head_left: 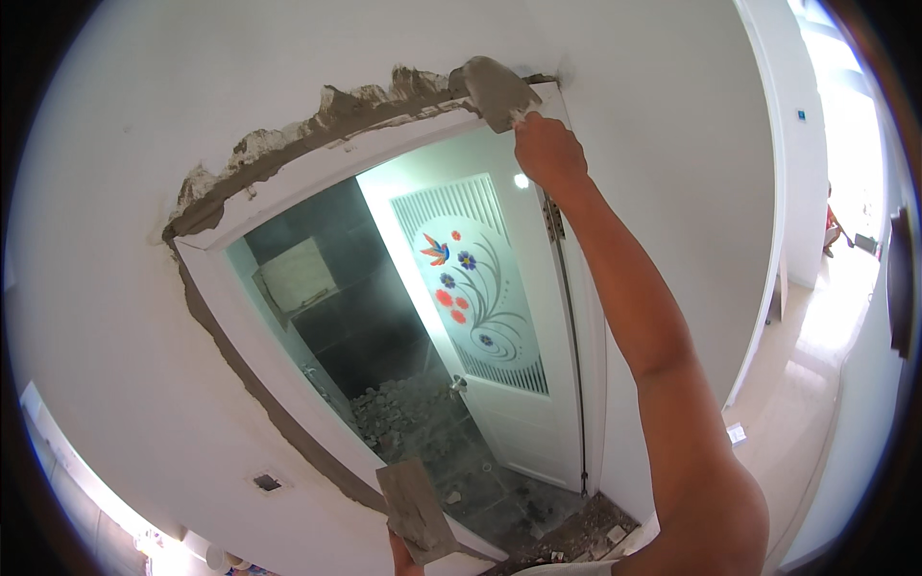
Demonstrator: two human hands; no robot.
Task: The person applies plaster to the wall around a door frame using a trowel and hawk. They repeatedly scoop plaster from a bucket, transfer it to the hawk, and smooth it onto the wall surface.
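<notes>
My right hand [550, 152] is raised high and closed around the handle of a trowel [496, 91]. The trowel's grey, mortar-coated blade lies against the wall at the upper right corner of the white door frame [331, 171]. A band of grey-brown mortar [279, 158] with a ragged upper edge runs along the top of that frame. More mortar [245, 360] follows its left side. Low in the view, my left hand [403, 559] grips a flat rectangular board [416, 509] smeared with mortar; only part of this hand shows.
A white door [523, 432] with a flower-and-bird glass panel stands swung inward. Beyond it, rubble [394, 413] lies on a dark tiled floor. Debris [610, 528] is strewn at the threshold. A small wall box opening [268, 482] is at lower left. A bright corridor [816, 355] runs along the right.
</notes>
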